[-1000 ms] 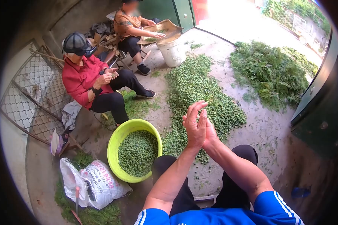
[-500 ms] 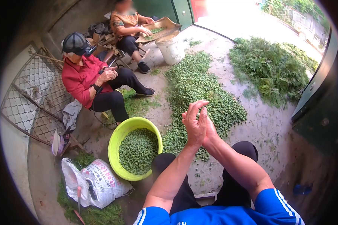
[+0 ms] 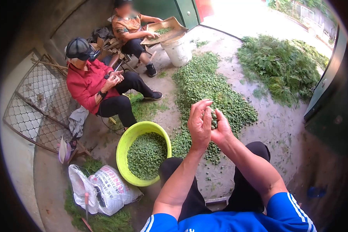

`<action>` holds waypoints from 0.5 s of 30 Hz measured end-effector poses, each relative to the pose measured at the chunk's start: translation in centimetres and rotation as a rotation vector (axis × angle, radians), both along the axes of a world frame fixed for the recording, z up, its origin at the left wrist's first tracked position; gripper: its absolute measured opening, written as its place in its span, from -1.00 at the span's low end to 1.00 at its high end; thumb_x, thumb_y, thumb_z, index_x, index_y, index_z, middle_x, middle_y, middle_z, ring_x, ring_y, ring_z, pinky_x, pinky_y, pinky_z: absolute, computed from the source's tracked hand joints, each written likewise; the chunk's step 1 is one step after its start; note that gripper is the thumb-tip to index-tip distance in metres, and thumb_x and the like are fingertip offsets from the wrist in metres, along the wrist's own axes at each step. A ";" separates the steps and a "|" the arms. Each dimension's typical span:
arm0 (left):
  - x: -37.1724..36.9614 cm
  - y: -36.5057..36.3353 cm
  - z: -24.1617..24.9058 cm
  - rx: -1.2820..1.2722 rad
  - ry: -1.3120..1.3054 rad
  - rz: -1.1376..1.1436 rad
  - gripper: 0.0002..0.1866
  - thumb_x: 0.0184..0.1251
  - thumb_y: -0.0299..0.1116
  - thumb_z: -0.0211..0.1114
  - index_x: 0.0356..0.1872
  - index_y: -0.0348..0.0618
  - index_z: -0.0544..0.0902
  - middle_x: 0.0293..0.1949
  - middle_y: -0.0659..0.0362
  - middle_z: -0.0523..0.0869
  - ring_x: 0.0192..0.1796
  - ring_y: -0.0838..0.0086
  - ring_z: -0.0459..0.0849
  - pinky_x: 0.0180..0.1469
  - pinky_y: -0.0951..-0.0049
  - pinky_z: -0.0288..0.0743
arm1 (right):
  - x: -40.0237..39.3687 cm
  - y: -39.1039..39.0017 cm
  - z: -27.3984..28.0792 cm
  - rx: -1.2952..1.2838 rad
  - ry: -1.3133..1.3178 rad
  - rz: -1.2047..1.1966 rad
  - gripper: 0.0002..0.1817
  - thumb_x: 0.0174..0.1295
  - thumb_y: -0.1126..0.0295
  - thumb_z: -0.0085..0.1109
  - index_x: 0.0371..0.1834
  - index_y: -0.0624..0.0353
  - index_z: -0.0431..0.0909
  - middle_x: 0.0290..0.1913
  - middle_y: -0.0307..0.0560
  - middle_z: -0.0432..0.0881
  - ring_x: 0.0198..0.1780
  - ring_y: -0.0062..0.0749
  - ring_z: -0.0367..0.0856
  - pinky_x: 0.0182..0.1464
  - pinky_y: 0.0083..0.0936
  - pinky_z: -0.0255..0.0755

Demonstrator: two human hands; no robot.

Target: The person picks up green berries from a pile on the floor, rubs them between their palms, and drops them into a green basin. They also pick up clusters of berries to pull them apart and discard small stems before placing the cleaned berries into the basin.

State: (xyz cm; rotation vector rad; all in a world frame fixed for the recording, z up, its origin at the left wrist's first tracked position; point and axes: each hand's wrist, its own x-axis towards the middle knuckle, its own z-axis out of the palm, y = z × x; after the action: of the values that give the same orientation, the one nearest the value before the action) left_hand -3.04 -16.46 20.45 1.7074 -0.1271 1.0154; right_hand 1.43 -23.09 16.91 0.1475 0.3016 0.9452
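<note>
Both of my hands are raised over the floor heap, cupped together at the wrists. My left hand (image 3: pixel 199 127) has its fingers curled inward over the top. My right hand (image 3: pixel 222 130) faces it with a bent palm and curved thumb. A few small green cones (image 3: pixel 214 120) show in the gap between the palms; how many is hidden by the fingers. Beneath and beyond them spreads a long heap of green cones (image 3: pixel 199 79). To the left of my knee, a yellow-green tub (image 3: pixel 121 154) is partly filled with the same cones.
Leafy green branches (image 3: pixel 280 69) lie piled at the right near the doorway. A white woven sack (image 3: pixel 114 189) and a sickle-like tool (image 3: pixel 87 205) are at the lower left. Two people sit at the upper left, one with a shallow basket (image 3: pixel 178 27) beside a white bucket (image 3: pixel 177 52).
My palms have parted a little at the fingers, so green cones now show between them. The view has shifted slightly. The red-sleeved person's hands have opened somewhat.
</note>
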 end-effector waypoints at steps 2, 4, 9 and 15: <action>-0.4 -0.4 0.5 0.001 0.000 0.012 -0.82 0.41 -0.49 0.11 -0.06 -0.27 0.60 -0.03 0.08 0.60 -0.07 0.48 0.60 0.03 0.46 0.46 | 0.6 0.0 -0.8 -0.061 -0.100 -0.061 -0.56 0.46 0.03 -0.24 0.00 0.19 0.45 0.04 0.06 0.53 0.18 -0.16 0.46 0.34 -0.19 0.31; -0.4 -0.5 0.5 0.041 0.018 0.027 -0.83 0.41 -0.49 0.11 -0.07 -0.26 0.60 -0.05 0.08 0.61 -0.03 0.45 0.60 0.05 0.44 0.45 | 1.4 0.1 -1.1 -0.102 -0.096 -0.088 -0.56 0.47 0.05 -0.25 0.00 0.18 0.46 0.00 0.05 0.55 0.13 -0.17 0.50 0.29 -0.20 0.36; -0.8 -0.5 0.3 0.081 0.039 0.040 -0.84 0.42 -0.49 0.11 -0.09 -0.25 0.61 -0.06 0.09 0.63 0.03 0.40 0.59 0.10 0.42 0.45 | 2.6 -0.4 -1.7 -0.189 -0.219 -0.198 -0.56 0.50 0.11 -0.33 0.09 0.18 0.46 -0.04 0.03 0.59 -0.02 -0.22 0.57 0.08 -0.26 0.52; -1.5 0.0 0.7 -0.008 0.076 -0.014 -0.83 0.40 -0.49 0.12 -0.06 -0.24 0.60 -0.07 0.11 0.63 0.00 0.41 0.59 0.10 0.42 0.44 | 3.5 -0.6 -1.1 -0.228 -0.225 -0.251 -0.54 0.50 0.11 -0.35 0.14 0.23 0.40 0.08 0.15 0.54 0.13 -0.07 0.53 0.15 -0.17 0.51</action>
State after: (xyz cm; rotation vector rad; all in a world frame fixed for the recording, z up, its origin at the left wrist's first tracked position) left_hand -4.52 -16.45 21.12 1.7330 -0.0850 0.9383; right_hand 4.90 -23.66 15.79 -0.1277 0.1755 0.6651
